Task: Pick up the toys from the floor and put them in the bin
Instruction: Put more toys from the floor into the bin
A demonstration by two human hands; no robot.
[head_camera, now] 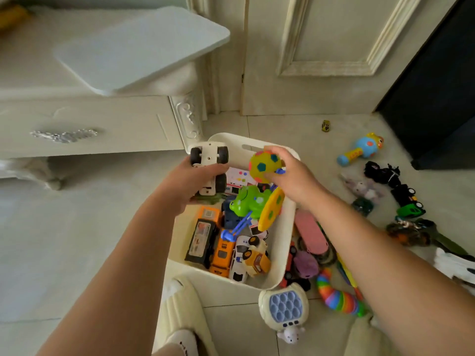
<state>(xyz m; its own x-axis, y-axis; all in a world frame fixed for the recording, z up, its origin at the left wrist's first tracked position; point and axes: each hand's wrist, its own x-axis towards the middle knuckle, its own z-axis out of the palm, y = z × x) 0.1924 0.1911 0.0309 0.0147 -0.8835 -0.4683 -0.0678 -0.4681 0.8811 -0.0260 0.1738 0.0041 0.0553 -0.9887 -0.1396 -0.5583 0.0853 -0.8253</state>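
A cream bin (pixel 281 232) stands on the floor between my arms, filled with several toy cars, a green frog (pixel 248 201) and a yellow disc. My left hand (pixel 189 183) grips a white toy truck (pixel 209 163) with black wheels, underside up, over the bin's far left corner. My right hand (pixel 293 176) holds a yellow spotted ball (pixel 264 167) above the bin's far side. Right of the bin lie more toys: a rainbow slug (pixel 336 296), a pop-it game (pixel 284 308), a pink board (pixel 309 233).
A white cabinet (pixel 90 124) stands at the left, a cream door (pixel 321 55) behind. Farther right on the tiles lie a blue rattle (pixel 359 150), black and green cars (pixel 406 199) and a small yellow car (pixel 325 125). My slippered foot (pixel 180 317) is near the bin.
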